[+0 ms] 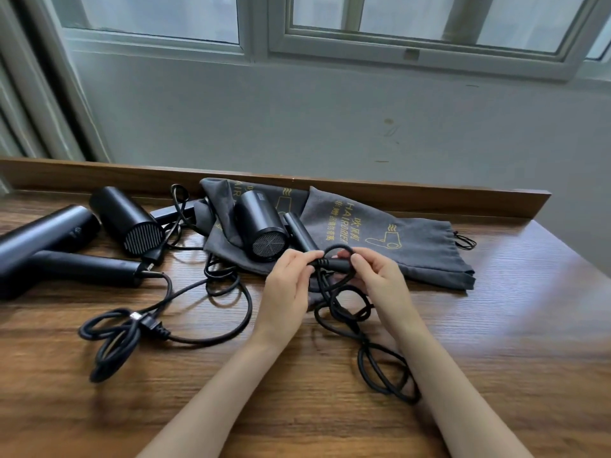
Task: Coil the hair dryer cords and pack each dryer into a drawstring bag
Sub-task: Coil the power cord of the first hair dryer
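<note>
Left hand point(287, 285) and right hand point(377, 279) pinching looped black cord point(337, 246), grey cloth bag point(413, 252) behind

Bare table point(529, 325) right of the bags point(413, 246) lies open; dryers point(127, 219) and cords point(125, 335) crowd the left

Three black hair dryers lie on the bench point(496, 325).

- The left dryer point(43, 239) lies on its side, handle pointing right.
- The middle dryer point(127, 219) shows a slotted rear grille.
- A bundled cord point(109, 338) with a plug point(150, 325) lies in front of these two.
- The right dryer point(261, 224) rests on two grey drawstring bags, mesh grille facing the camera.
- The right dryer's cord point(380, 368) lies in loose loops, with its ribbed section pinched by the left hand point(287, 285) and right hand point(380, 279).
- The flat bag point(413, 246) carries yellow print, with its drawstring at the right end.
- The crumpled bag point(221, 200) lies partly under the right dryer.
</note>
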Demonstrator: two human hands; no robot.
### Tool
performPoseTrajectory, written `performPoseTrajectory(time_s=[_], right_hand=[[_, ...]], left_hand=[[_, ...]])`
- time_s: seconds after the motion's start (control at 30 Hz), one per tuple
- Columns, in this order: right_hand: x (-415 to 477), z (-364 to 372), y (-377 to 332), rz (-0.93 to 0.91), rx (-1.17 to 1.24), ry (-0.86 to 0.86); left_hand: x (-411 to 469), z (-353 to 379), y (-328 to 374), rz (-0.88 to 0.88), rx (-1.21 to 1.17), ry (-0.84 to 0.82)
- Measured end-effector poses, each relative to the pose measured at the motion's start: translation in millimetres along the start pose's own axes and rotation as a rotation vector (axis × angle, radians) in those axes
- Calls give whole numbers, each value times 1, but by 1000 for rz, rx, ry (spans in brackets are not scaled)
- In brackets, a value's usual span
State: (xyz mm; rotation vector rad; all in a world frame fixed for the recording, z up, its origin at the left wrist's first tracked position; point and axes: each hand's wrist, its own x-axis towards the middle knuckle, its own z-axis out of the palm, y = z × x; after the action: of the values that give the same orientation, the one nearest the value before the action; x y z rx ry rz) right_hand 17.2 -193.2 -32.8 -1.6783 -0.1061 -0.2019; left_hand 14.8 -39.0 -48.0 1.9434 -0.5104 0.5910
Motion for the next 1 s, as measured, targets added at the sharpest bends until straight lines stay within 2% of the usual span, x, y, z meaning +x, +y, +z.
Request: performPoseTrajectory(time_s=[0.1,0.17,0.27,0.43,0.5,0.57,0.63,0.7,0.77,0.9,0.93,1.0], right_hand=[[1,-2,-1,74,129,2],[2,-1,-1,159,231,54],[4,-2,0,116,135,73],[2,-5,-1,82,41,-111],[1,-5,-2,70,-32,-136],[0,-6,-4,39,1,-143],[-1,-10,-9,5,92,-174],[-3,-14,-13,-26,55,-261],[-5,-16,-15,-21,-63,-365],[-7,-13,-11,-6,-526,-381],[-7,-13,-12,-14,-578,-373],[-9,-13,-16,-24,-528,-358]], left_hand=[[1,2,5,-150,-164,42],[5,2,10,-301,-404,123],[7,-1,12,-362,-616,126],[10,-15,4,-561,-1180,77],[9,-20,1,-636,-1422,54],[9,-17,-2,-700,-1531,63],[8,-13,-2,-695,-1506,94],[10,-13,-3,-627,-1344,80],[15,-14,-6,-510,-1109,52],[22,-15,-12,-414,-952,52],[22,-13,-13,-395,-923,34],[23,-6,-14,-349,-800,2]])
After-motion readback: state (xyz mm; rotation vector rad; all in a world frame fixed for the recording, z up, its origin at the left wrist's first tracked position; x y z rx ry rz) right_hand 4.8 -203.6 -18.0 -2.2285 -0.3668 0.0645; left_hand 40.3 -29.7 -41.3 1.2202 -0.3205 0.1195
